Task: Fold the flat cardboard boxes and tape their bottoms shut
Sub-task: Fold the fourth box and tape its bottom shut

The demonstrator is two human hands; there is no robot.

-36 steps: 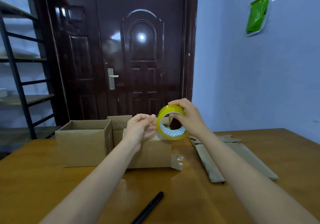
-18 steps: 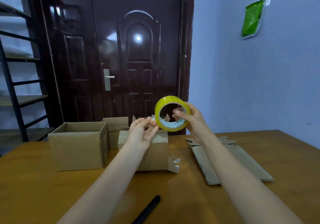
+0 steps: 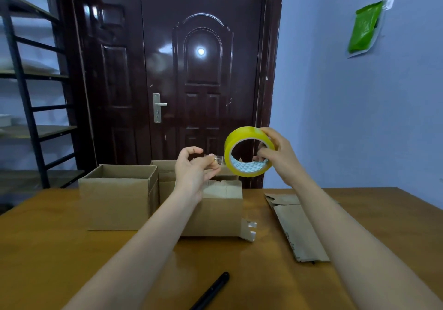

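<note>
the right hand (image 3: 279,158) holds the yellow tape roll (image 3: 249,151) up above the bench (image 3: 60,249), fingers curled over the rim and thumb hooked inside the core, likely so the roll can turn as tape pays out. just to the left of those fingers the left hand (image 3: 195,168) pinches the clear tape end (image 3: 217,159) between thumb and fingertips, its other fingers loosely curled; a short strip stretches between the two hands, seemingly being drawn out for sealing.

directly below the left fingers stands one folded box (image 3: 215,211) with its closed flaps up, probably bottom-up to take the tape, with an earlier tape scrap hanging at its lower right corner. left of it sits an open box (image 3: 117,197), and a third box (image 3: 165,175) stands behind, partly hidden: three erected boxes in all. below and right of the right fingers lie the flat cardboard boxes (image 3: 297,228), how many i cannot tell. one black pen (image 3: 211,290) lies nearest the person.
</note>
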